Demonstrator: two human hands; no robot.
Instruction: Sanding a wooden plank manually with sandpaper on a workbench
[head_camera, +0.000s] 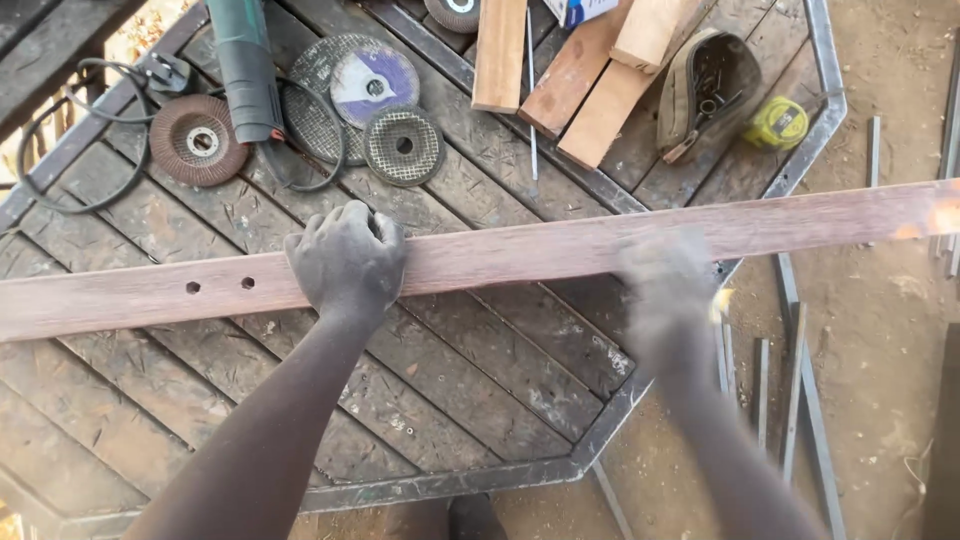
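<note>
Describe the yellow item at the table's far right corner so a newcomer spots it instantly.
Start at the octagonal wooden table with its metal rim, then go to its far right corner. Beside the open khaki tool pouch sits the tape measure: small, rounded, and the only bright yellow thing there.

**Outdoor worktop on bare earth**

I look down on an octagonal worktop (640, 385) of weathered grey wooden slats laid in diagonals, framed by a dark metal rim. It stands outdoors on dusty brown dirt ground (880, 330). Strong daylight falls from the right, and the far right edge is washed out by glare. Thin grey metal rods (800, 400) lie on the dirt just beside the worktop's right corner, and more show near the upper right edge. At the top left I see a dark beam (50, 40) crossing the corner, with bright sunlit ground behind it.
</note>
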